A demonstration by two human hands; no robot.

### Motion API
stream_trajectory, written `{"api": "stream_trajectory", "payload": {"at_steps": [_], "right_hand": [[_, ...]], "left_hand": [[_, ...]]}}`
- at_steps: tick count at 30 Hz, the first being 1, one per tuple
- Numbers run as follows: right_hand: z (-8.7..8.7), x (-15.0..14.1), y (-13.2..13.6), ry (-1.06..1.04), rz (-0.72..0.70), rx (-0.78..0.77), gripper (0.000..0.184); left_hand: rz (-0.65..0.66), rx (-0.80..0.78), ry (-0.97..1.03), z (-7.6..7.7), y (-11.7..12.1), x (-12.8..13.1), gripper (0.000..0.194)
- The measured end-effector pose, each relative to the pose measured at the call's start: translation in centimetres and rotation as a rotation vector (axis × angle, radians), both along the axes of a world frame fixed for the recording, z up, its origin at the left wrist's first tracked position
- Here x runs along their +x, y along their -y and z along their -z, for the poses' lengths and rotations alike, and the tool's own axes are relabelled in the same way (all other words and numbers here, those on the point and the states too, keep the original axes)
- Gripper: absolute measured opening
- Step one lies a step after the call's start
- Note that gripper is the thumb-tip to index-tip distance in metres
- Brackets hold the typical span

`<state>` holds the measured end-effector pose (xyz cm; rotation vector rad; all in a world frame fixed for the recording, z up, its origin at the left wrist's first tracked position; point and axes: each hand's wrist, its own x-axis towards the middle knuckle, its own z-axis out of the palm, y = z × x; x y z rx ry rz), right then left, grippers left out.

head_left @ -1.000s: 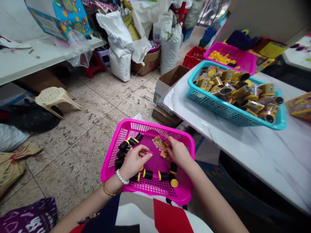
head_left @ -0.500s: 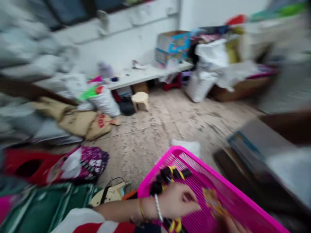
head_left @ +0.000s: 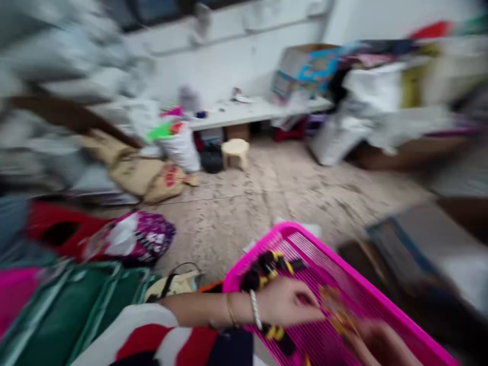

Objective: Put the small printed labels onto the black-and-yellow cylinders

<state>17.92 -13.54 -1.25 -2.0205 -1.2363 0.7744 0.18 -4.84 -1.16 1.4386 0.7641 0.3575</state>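
A bright pink plastic basket (head_left: 297,239) sits low at the bottom right, with several black and yellow tubes (head_left: 267,267) in its near corner. My left hand (head_left: 287,303) lies over the basket floor, fingers curled toward a small orange sticker sheet (head_left: 337,310). Only the top of my right hand (head_left: 381,343) shows at the bottom edge, close to that sheet. Motion smears the whole picture, so neither hand's fingers can be read.
A beige stool (head_left: 235,152) stands on the speckled floor before a low white table (head_left: 259,109) bearing a colourful box (head_left: 305,71). Sacks (head_left: 145,178) and a purple bag (head_left: 141,241) lie left. A cardboard box (head_left: 412,239) sits right.
The camera has swung up and left, away from the white table with its teal basket. The pink basket now shows only at the bottom right, and both hands stay over it.
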Motion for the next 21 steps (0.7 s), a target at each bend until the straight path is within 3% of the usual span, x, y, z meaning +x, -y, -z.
{"api": "stream_trajectory", "payload": {"at_steps": [1,3,7,11,15,21], "right_hand": [[-0.7,-0.2,1.1,-0.042,0.066,-0.01,0.037],[-2.0,-1.2,2.2,-0.359,0.177,0.072,0.043],[-2.6,-3.7,1.2,-0.564,0.333,0.159,0.041],[-2.4,-5.9,0.6,-0.615,0.251,0.138,0.04],[-2.5,-5.6,0.4,-0.838,0.127,0.102,0.045],[-2.6,-4.2,0.8,-0.866,0.251,0.005,0.036]], "left_hand": [[-0.014,-0.019,-0.013,-0.4,-0.2,-0.1,0.028],[0.027,-0.116,-0.007,-1.0,-1.0,-0.1,0.028],[0.113,-0.269,0.031,-1.6,-2.4,-0.1,0.033],[0.148,-0.262,0.051,-2.0,-2.4,-0.8,0.023],[0.114,-0.221,0.02,-2.1,-3.3,-1.1,0.026],[0.154,-0.264,-0.01,-1.5,-3.7,-1.2,0.029]]}}
